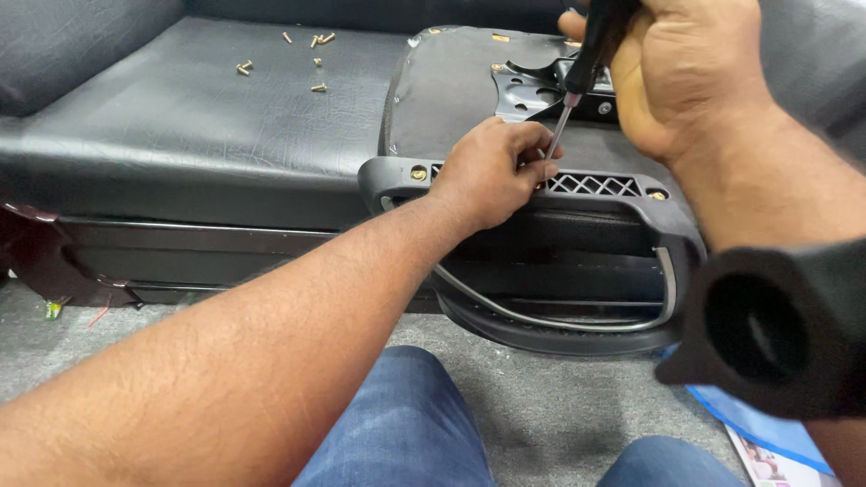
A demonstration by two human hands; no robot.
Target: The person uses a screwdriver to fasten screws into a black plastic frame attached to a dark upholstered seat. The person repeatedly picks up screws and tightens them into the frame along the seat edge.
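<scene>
Gripping a black-handled screwdriver (577, 77), the right hand (686, 72) aimed its tip at the chair-seat frame (595, 185). The left hand (492, 171) pinched its fingers (532, 153) around the tip there. Brass screws (298, 59) lay scattered on the sofa (180, 117).

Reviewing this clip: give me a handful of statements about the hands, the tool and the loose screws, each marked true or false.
1. The right hand grips a screwdriver by its black handle. True.
2. The left hand rests flat on the grey floor. False: it pinches at the screwdriver tip on the black plastic seat frame.
3. Loose brass screws lie on the black sofa cushion. True.
4. The screws are gathered in a bowl. False: they lie scattered straight on the cushion.
5. The person wears blue jeans. True.
</scene>
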